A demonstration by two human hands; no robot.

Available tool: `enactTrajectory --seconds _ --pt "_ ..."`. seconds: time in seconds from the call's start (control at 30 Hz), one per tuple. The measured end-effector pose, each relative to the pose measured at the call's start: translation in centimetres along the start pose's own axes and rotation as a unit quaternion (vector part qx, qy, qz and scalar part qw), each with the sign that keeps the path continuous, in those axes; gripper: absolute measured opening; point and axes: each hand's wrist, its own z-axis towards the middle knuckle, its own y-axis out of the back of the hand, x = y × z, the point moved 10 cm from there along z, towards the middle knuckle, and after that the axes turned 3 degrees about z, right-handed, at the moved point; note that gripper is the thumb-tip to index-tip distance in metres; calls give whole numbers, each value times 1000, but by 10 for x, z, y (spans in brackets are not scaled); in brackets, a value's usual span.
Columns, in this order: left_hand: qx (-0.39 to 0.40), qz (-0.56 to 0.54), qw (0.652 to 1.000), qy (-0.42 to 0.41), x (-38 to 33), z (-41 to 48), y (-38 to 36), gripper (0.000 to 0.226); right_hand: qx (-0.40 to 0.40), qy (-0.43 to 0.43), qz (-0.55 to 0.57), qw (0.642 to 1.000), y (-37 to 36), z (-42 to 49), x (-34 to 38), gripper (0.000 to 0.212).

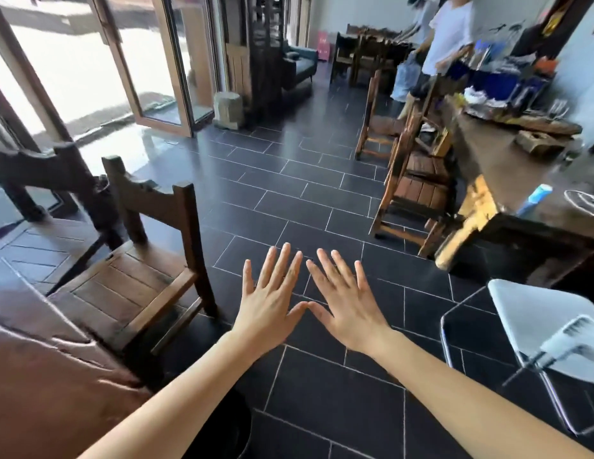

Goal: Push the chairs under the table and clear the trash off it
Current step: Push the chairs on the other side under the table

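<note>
No brand, label or writing could be read anywhere in the view; the clutter was too blurred for that. Both hands were held out over the dark tiled floor, palms down, fingers spread wide and holding nothing, the left hand and right hand side by side with their thumb tips touching or nearly so. The nearest dark wooden chair stood just to the left of the left hand, apart from it, its seat facing the lower left toward a brown table edge in the near left corner and its back toward the open floor; it stood pulled out rather than tucked in. A second dark chair stood behind it, farther left. To the right, well apart from the hands, the long wooden table ran away from the camera, its long axis pointing toward the far wall. Along its left side stood a row of lighter wooden chairs, their seats turned toward the table. On the tabletop lay a blurred pile of clutter at the far end and a blue-and-white item near the close end. A white folding chair stood at the lower right, near the right forearm. A person in a white shirt stood by the table's far end.
</note>
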Motion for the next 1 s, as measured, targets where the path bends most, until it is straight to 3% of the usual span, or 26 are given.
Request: enactTrajectory --seconds 0.23,0.6,0.8,1.0 --pt "38 -6 998 57 25 122 -45 73 22 71 7 997 -16 131 -72 73" --pt "39 -26 952 301 147 294 -82 74 46 247 57 966 -33 400 -123 67" --pt "28 -43 894 444 223 302 -93 73 91 363 92 923 -60 504 -66 66" --pt "0 -21 848 529 342 314 -89 72 109 464 94 874 -80 601 32 67"
